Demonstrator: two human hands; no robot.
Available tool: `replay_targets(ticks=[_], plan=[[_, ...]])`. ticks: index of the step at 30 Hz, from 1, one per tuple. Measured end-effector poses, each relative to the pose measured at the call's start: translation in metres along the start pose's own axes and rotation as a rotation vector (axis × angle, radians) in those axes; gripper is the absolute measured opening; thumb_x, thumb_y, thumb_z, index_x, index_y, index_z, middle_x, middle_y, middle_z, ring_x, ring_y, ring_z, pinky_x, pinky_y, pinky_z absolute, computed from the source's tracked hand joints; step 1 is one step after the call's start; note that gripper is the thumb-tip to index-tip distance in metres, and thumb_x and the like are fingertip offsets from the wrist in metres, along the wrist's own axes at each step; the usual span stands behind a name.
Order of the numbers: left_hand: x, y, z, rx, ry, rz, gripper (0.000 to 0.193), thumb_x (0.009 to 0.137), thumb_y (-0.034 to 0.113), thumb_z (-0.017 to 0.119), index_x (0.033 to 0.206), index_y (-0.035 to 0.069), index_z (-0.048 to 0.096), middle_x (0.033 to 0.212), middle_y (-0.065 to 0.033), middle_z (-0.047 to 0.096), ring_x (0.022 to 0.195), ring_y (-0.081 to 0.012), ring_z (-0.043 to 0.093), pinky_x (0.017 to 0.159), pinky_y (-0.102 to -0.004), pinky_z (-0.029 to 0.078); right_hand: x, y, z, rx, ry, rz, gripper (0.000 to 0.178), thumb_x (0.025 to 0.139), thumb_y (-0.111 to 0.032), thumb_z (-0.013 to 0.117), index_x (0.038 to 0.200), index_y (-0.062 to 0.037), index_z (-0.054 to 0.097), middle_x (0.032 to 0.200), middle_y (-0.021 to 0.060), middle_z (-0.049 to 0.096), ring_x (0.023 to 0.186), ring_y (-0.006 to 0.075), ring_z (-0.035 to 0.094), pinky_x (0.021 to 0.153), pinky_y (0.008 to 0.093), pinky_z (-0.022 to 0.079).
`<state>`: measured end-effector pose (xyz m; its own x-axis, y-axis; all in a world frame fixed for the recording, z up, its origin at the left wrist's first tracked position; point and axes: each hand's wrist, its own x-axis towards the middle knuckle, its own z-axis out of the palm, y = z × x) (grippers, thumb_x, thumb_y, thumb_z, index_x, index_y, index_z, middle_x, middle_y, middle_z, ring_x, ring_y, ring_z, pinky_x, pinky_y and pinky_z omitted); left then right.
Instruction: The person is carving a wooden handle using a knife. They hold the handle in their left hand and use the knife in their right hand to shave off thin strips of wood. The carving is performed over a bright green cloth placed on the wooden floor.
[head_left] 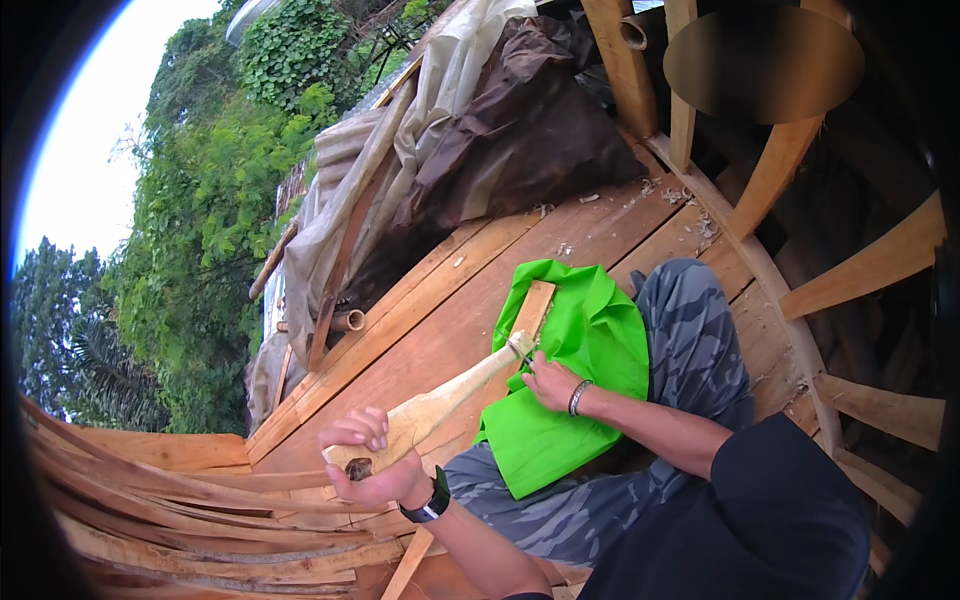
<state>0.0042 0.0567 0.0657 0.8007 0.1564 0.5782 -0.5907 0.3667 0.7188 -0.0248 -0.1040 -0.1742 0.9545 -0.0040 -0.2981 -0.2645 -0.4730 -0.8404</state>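
A long pale carved piece of wood (pixel 430 408) lies slantwise across in front of me, broad at its left end and narrowing to a thin neck. My left hand (pixel 375 455), with a black watch at the wrist, curls round the broad end, by a dark spot in the wood. My right hand (pixel 552 382), with a bracelet, is closed on a small thin tool, mostly hidden, that meets the neck. A flat wooden block (pixel 533 308) lies past the neck's tip; I cannot tell if they are joined. Beneath is a bright green cloth (pixel 545 448) over my lap.
I sit on a plank floor (pixel 450 345) with scattered wood shavings (pixel 705 225). Curved wooden ribs (pixel 870 260) rise at the right. Stacked long strips of wood (pixel 200 510) lie at the lower left. Brown and grey tarpaulin (pixel 520 130) hangs at the far side, with trees beyond.
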Motion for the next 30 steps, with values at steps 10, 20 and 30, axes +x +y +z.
replay_targets(ticks=[10,20,30], plan=[[-0.002,-0.002,0.008,-0.019,0.034,0.007,0.038,0.089,0.042,0.038,0.074,0.007,0.041,0.058,-0.0016,0.035,0.049,-0.0106,0.032,0.052,-0.0261,0.029,-0.004,0.017,-0.021,-0.290,0.106,-0.030,0.026,0.097,-0.030,0.044,0.099,-0.0044,0.042,0.070,0.0172,0.063,0.060,0.0404,0.061,0.052,0.0507,0.049],[-0.002,-0.004,-0.002,-0.008,0.013,0.031,0.037,0.090,0.041,0.035,0.076,0.007,0.042,0.059,-0.0017,0.035,0.051,-0.0106,0.034,0.053,-0.0258,0.029,-0.003,0.020,-0.004,-0.254,0.058,-0.091,0.026,0.097,-0.031,0.042,0.099,-0.0055,0.043,0.068,0.0188,0.062,0.063,0.0392,0.063,0.055,0.0517,0.049],[-0.005,0.000,-0.005,0.031,0.021,0.037,0.038,0.090,0.042,0.035,0.076,0.007,0.042,0.058,-0.0017,0.035,0.051,-0.0110,0.034,0.053,-0.0250,0.028,-0.009,-0.003,-0.001,-0.222,0.057,-0.126,0.024,0.097,-0.028,0.042,0.097,-0.0041,0.042,0.072,0.0200,0.064,0.061,0.0390,0.063,0.054,0.0496,0.051]])
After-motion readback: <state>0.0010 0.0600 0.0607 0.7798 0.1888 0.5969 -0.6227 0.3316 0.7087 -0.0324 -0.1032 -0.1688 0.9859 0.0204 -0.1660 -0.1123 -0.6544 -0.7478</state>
